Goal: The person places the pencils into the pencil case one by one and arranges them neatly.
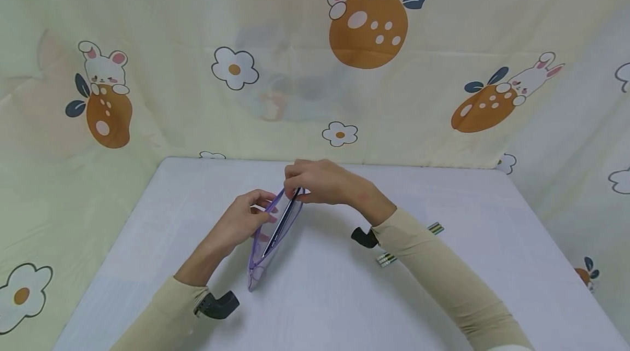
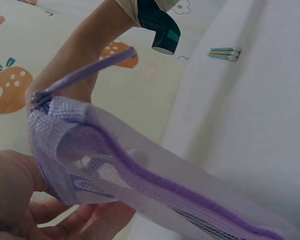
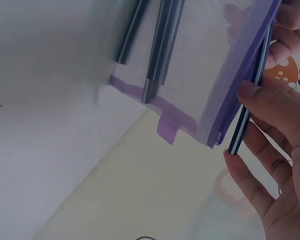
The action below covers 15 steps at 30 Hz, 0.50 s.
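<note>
A purple mesh zip pouch [image 1: 256, 275] stands tilted above the table with its zip side parted. My left hand [image 1: 246, 217] grips its near-left side, thumb at the opening's rim and fingers behind the mesh. At the far end, my right hand [image 1: 322, 181] pinches a dark striped pencil [image 3: 240, 127] that lies along the pouch opening, part of it inside. Through the mesh in the right wrist view, several dark pencils [image 3: 157, 55] show inside the pouch. The left wrist view shows the zip pull [image 2: 92, 70] sticking out at the pouch's corner.
Several green-striped pencils [image 1: 386, 259] lie on the white table [image 1: 325, 307], partly hidden under my right sleeve. A patterned curtain [image 1: 285, 23] hangs behind the table's far edge. Each wrist carries a black camera mount [image 1: 216, 305].
</note>
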Each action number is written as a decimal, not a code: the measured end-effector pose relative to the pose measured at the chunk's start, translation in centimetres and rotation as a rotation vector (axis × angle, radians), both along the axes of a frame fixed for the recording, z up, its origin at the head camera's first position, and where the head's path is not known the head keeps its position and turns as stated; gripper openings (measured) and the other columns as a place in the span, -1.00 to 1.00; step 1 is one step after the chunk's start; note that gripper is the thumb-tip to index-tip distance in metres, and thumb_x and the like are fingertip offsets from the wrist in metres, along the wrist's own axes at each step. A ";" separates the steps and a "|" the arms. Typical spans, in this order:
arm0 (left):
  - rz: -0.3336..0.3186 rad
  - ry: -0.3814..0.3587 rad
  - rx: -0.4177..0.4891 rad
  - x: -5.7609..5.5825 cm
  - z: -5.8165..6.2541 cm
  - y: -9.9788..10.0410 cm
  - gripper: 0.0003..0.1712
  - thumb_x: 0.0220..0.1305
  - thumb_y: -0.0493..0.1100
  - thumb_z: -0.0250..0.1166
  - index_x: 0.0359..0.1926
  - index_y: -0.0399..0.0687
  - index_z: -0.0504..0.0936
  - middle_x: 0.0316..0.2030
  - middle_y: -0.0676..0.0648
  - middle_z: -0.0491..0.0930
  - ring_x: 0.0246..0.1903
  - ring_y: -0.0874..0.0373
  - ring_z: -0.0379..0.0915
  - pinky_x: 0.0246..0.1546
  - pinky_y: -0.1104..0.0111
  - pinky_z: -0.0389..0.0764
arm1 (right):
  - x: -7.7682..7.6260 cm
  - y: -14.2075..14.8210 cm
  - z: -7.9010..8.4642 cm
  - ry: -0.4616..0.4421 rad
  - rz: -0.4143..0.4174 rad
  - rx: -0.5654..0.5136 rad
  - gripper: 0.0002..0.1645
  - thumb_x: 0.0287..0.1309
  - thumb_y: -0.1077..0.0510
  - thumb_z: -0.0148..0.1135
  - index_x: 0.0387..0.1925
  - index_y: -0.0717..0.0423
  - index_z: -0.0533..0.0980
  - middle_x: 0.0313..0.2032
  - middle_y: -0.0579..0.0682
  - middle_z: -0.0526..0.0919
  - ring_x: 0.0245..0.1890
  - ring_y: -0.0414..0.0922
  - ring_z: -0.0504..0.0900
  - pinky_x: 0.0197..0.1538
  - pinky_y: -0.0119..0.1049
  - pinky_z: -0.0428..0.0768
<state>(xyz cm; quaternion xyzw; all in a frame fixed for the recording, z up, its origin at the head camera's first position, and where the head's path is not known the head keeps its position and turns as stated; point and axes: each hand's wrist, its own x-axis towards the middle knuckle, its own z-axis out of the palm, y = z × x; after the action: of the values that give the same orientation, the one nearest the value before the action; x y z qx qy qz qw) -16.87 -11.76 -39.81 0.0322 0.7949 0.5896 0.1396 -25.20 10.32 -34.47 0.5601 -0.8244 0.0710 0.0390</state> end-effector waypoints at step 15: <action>0.009 0.007 -0.011 0.0 -0.1 0.1 -0.54 0.37 -0.38 0.21 0.27 -0.18 0.49 0.02 -0.23 0.49 -0.04 -0.05 0.58 -0.29 0.20 0.81 | 0.3 1.6 -1.0 0.097 -0.056 -0.070 -0.79 0.16 0.16 0.48 -0.16 -0.14 0.69 -0.13 -0.20 0.60 -0.10 -0.23 0.54 -0.12 -0.42 0.66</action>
<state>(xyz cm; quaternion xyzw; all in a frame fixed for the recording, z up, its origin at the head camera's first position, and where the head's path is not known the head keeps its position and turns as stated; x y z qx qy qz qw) -16.84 -11.67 -39.87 0.0299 0.7986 0.5859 0.1343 -24.90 11.87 -35.44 0.5378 -0.8341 0.0713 0.1002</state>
